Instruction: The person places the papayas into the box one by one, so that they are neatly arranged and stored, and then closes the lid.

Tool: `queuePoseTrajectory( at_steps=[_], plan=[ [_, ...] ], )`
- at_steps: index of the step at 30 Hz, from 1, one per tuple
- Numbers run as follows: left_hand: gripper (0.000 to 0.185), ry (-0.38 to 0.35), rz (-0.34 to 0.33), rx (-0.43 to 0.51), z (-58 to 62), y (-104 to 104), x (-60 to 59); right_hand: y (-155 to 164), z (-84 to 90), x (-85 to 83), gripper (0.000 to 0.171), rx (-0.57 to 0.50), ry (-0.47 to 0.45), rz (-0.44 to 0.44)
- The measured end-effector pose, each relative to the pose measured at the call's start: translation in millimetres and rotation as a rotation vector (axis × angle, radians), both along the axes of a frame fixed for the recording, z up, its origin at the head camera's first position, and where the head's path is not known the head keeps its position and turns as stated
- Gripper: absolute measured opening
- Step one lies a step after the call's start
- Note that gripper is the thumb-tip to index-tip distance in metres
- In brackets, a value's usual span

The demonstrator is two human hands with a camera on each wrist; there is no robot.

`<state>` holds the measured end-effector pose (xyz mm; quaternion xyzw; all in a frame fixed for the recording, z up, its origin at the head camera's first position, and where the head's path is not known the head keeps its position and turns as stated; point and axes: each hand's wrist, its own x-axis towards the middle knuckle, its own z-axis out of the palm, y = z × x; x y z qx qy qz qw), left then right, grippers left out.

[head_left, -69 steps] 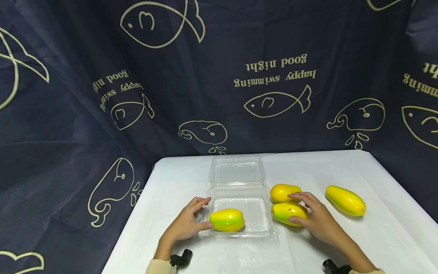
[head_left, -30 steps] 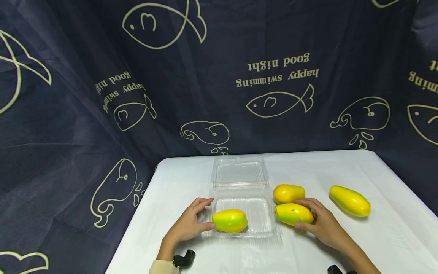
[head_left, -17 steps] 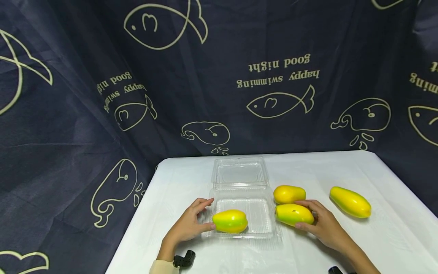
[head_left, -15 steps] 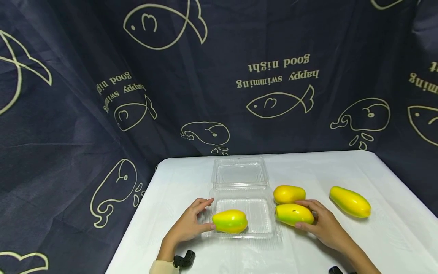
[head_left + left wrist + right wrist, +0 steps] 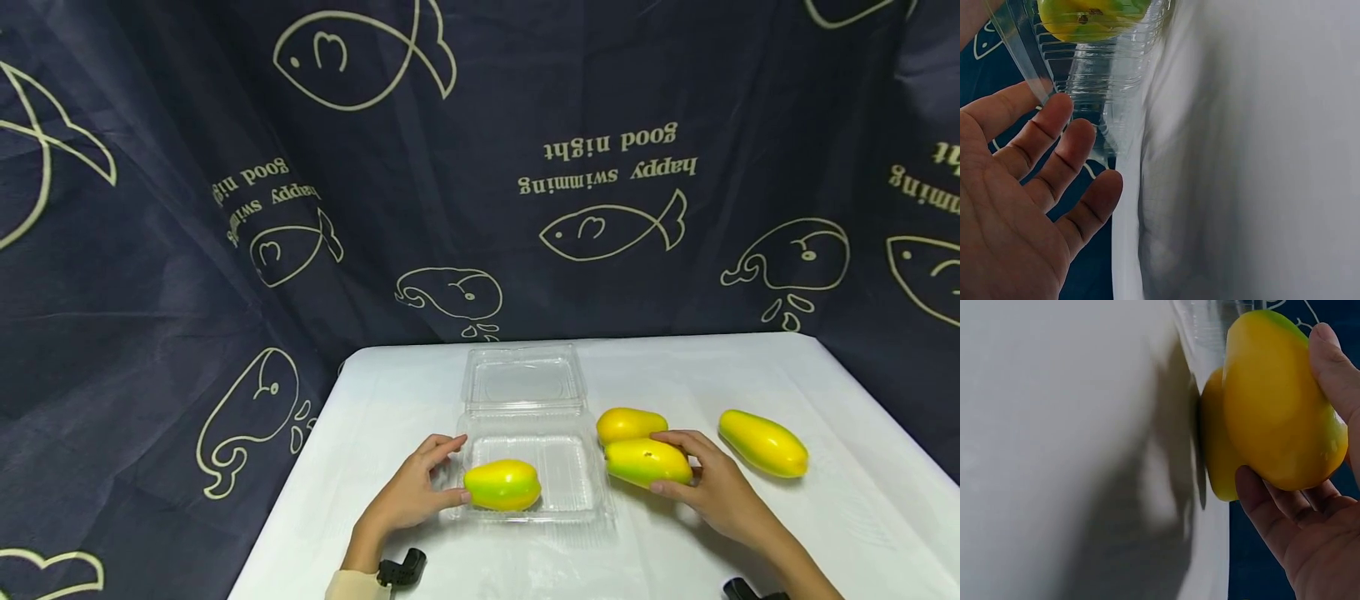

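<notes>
My right hand (image 5: 716,487) grips a yellow-green papaya (image 5: 648,462) at its right end, thumb on the near side and fingers on the far side. In the right wrist view this papaya (image 5: 1279,400) sits between thumb and fingers, partly covering a second papaya (image 5: 1217,437) behind it. A clear plastic clamshell box (image 5: 566,475) lies with its lid back, one papaya (image 5: 502,485) in its near left part. My left hand (image 5: 412,487) is at the box's left side, thumb tip by that papaya's end. The left wrist view shows its fingers (image 5: 1041,156) loosely spread beside the clear wall.
The second loose papaya (image 5: 630,424) lies just behind the gripped one, right of the box. Farther right another papaya (image 5: 763,444) lies alone on the white-covered table (image 5: 832,533). The box's lid (image 5: 523,377) extends toward the back edge. A dark fish-print curtain (image 5: 480,167) hangs behind.
My right hand has closed around the near loose papaya and shifted it slightly up and to the right. The left hand and the boxed papaya stay in place.
</notes>
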<state>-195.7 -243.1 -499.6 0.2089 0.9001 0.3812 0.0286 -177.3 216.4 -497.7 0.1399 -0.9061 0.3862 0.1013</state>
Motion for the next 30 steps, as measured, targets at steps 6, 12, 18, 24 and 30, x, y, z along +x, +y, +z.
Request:
queuePoseTrajectory(
  at_steps=[6,12,18,24,30],
  plan=[
    [0.085,0.0,-0.001,0.003,-0.3,-0.5,1.3,-0.3,7.2,0.9,0.067,0.004,-0.002,-0.005],
    [0.086,0.002,-0.01,0.004,-0.3,-0.5,0.5,0.4,11.0,-0.3,0.066,-0.006,0.029,-0.001],
    [0.087,0.005,-0.011,-0.008,1.1,-0.3,-0.9,-1.7,12.0,-3.8,0.064,-0.036,0.066,0.012],
    [0.086,0.002,-0.015,-0.008,2.8,0.3,-1.0,-7.7,17.9,-8.7,0.063,-0.03,0.075,-0.005],
    [0.087,0.001,-0.016,-0.014,3.4,0.2,-0.2,-16.8,23.9,-13.5,0.063,-0.053,0.107,0.02]
  ],
)
